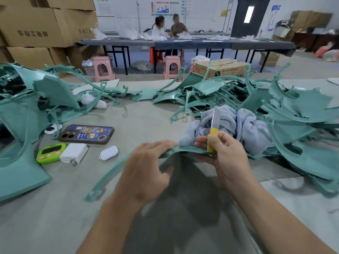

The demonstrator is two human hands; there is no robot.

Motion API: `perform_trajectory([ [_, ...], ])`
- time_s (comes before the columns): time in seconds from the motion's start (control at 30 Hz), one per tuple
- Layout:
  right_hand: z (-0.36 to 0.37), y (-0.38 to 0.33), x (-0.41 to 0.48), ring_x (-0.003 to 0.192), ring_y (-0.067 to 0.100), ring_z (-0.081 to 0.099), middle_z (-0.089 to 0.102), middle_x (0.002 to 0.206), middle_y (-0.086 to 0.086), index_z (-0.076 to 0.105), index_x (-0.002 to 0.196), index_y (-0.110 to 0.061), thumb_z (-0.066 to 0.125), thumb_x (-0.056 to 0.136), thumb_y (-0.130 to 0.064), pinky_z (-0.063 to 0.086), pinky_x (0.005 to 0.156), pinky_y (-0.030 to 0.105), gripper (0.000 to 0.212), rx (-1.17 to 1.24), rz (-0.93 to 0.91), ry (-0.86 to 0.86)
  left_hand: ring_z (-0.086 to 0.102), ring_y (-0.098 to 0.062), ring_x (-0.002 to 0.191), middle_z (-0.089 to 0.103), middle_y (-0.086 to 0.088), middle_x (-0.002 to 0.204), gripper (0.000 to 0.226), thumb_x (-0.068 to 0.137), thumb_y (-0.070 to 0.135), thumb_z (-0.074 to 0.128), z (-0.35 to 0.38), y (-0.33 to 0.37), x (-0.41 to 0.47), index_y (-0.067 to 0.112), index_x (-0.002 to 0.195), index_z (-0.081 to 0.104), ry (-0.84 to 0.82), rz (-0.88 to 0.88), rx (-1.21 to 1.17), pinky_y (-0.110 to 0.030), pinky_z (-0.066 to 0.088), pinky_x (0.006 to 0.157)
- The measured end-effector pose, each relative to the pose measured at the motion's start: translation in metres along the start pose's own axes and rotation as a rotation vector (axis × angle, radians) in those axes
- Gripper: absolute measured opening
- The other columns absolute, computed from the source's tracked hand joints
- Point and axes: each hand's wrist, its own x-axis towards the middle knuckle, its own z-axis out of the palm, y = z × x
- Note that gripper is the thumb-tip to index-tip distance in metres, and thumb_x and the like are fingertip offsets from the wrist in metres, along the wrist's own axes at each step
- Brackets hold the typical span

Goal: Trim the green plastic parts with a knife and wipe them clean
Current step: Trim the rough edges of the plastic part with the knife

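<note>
Head view is showing us at the grey table (pixel 143 116). Our left hand (pixel 146 167) is gripping a curved green strip (pixel 187 149), with fingers lying over its top edge and thumb tucked beneath, and it is covering the strip's middle stretch. Our right hand (pixel 223 156) is pinching the knife (pixel 213 123) by its yellow handle, blade pointing up, while its lower fingers are supporting the strip's right end. Those fingers are hiding the handle's bottom, so we cannot tell whether it is touching the plastic. Just behind, a blue towel (pixel 238 125) is lying crumpled against the right pile of green parts (pixel 297 114), which is running off the frame edge.
</note>
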Motion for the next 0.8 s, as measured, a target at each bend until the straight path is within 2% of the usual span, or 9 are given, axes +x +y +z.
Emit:
perform_trajectory([
  [0.03,-0.001,0.000,0.000,0.090,0.025,0.075,0.077,0.093,0.011,0.064,0.096,-0.004,0.054,0.104,-0.011,0.064,0.073,0.046,0.015,-0.033,-0.018,0.011,0.064,-0.013,0.112,0.070,0.014,0.124,0.052,0.077,0.025,0.077,0.007,0.003,-0.002,0.032,0.128,0.068,0.068,-0.036,-0.006,-0.027,0.046,0.101],
  [0.1,-0.003,-0.001,-0.002,0.081,0.013,0.074,0.078,0.085,-0.001,0.067,0.092,-0.010,0.056,0.103,-0.012,0.059,0.073,0.027,0.016,-0.129,-0.160,0.091,0.069,-0.020,0.097,0.075,0.008,0.109,0.035,0.087,0.025,0.074,0.017,0.002,-0.004,0.029,0.122,0.072,0.227,-0.082,-0.010,-0.032,0.052,0.087],
  [0.17,-0.008,-0.007,-0.006,0.057,0.001,0.058,0.070,0.067,-0.013,0.066,0.086,-0.015,0.058,0.100,-0.014,0.043,0.057,0.011,0.016,-0.302,-0.418,0.177,0.069,-0.024,0.082,0.076,0.002,0.092,0.026,0.089,0.025,0.066,0.021,-0.002,-0.003,0.025,0.113,0.076,0.391,-0.125,0.071,-0.033,0.053,0.071],
  [0.27,-0.014,-0.012,-0.009,0.052,0.013,0.051,0.063,0.059,-0.003,0.058,0.078,-0.022,0.058,0.094,-0.024,0.044,0.055,0.027,0.016,-0.517,-0.566,0.122,0.067,-0.029,0.065,0.074,-0.002,0.076,0.022,0.087,0.021,0.064,0.020,-0.006,-0.001,0.021,0.105,0.077,0.517,-0.219,0.166,-0.028,0.046,0.058],
  [0.37,-0.009,-0.006,-0.015,0.049,0.011,0.043,0.060,0.058,0.003,0.058,0.075,-0.025,0.064,0.097,-0.022,0.037,0.051,0.026,0.023,-0.572,-0.507,-0.056,0.065,-0.026,0.072,0.077,-0.002,0.083,0.024,0.085,0.008,0.068,0.023,-0.009,0.002,0.018,0.104,0.077,0.480,-0.285,0.091,-0.023,0.040,0.061],
  [0.43,-0.004,0.001,-0.018,0.048,0.007,0.039,0.058,0.058,0.004,0.057,0.071,-0.027,0.066,0.097,-0.022,0.032,0.049,0.022,0.029,-0.697,-0.505,-0.086,0.062,-0.021,0.084,0.078,-0.002,0.091,0.025,0.088,0.007,0.070,0.026,-0.013,0.004,0.018,0.109,0.077,0.446,-0.319,-0.040,-0.018,0.038,0.068],
  [0.5,-0.003,0.004,-0.019,0.049,0.007,0.039,0.056,0.058,0.005,0.056,0.069,-0.026,0.067,0.097,-0.024,0.033,0.049,0.025,0.030,-0.717,-0.483,-0.093,0.063,-0.020,0.084,0.078,0.000,0.093,0.024,0.090,0.009,0.070,0.026,-0.015,0.003,0.021,0.109,0.078,0.433,-0.317,-0.085,-0.019,0.041,0.069],
  [0.7,-0.006,0.003,-0.013,0.048,0.005,0.036,0.048,0.049,-0.011,0.062,0.070,-0.022,0.067,0.097,-0.020,0.030,0.049,0.020,0.028,-0.627,-0.455,-0.061,0.073,-0.022,0.089,0.078,0.006,0.099,0.030,0.088,0.024,0.056,0.024,-0.008,0.001,0.025,0.109,0.078,0.378,-0.233,-0.056,-0.031,0.057,0.077],
  [0.8,-0.012,0.001,-0.003,0.043,0.007,0.037,0.045,0.043,-0.013,0.064,0.065,-0.016,0.071,0.094,-0.023,0.029,0.046,0.019,0.031,-0.681,-0.372,0.075,0.073,-0.021,0.093,0.078,0.004,0.102,0.031,0.087,0.016,0.059,0.024,-0.011,0.000,0.024,0.109,0.078,0.364,-0.193,-0.036,-0.035,0.057,0.083],
])
